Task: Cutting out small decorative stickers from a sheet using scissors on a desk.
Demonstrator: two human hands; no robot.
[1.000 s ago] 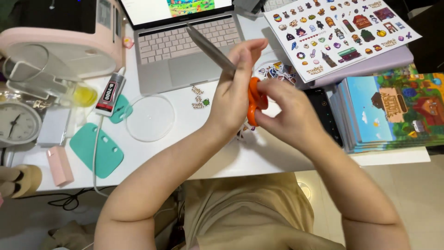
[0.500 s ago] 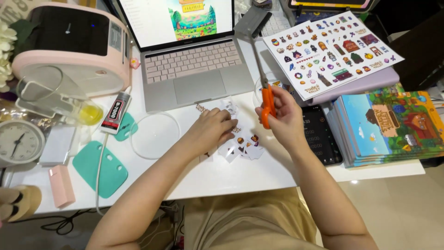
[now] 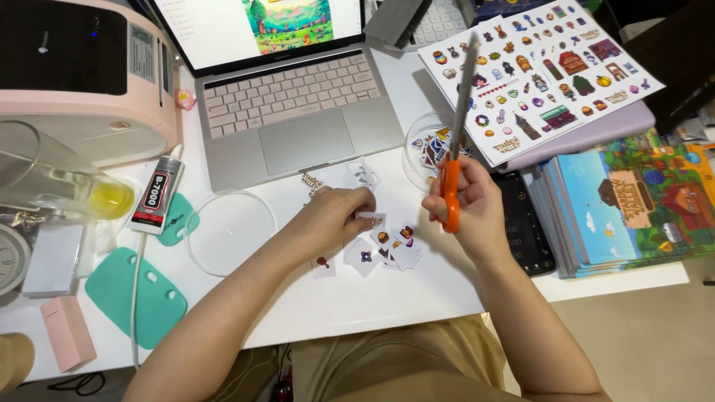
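The right hand (image 3: 473, 201) is closed around the orange plastic handles of a pair of scissors (image 3: 456, 130), its fingers curled through the loops. The grey metal blades point away from the person and look closed or nearly so, reaching over the near-left edge of a large white sticker sheet covered in small colourful pictures (image 3: 540, 74). Under the blades sits a shallow clear round dish holding cut stickers (image 3: 426, 152).

The left hand (image 3: 339, 216) lies palm down on the white desk (image 3: 357, 298), fingers bent and drawn together, the tips pinching or pressing a small white cut-out sticker (image 3: 370, 218); whether it is lifted cannot be told. Just to the right of and nearer than that hand lies a loose cluster of small square sticker cut-outs (image 3: 391, 249), between the two hands.

Farther back stands an open silver laptop with pale pink keys (image 3: 298, 112). To the left lie a clear round lid (image 3: 229, 231), a tube of glue with a black label (image 3: 156, 195), a teal plastic scraper (image 3: 138, 294) and a pink box-shaped printer (image 3: 82, 74). At the right edge sits a stack of illustrated books (image 3: 625, 208), with a black phone (image 3: 525, 223) beside the right wrist.
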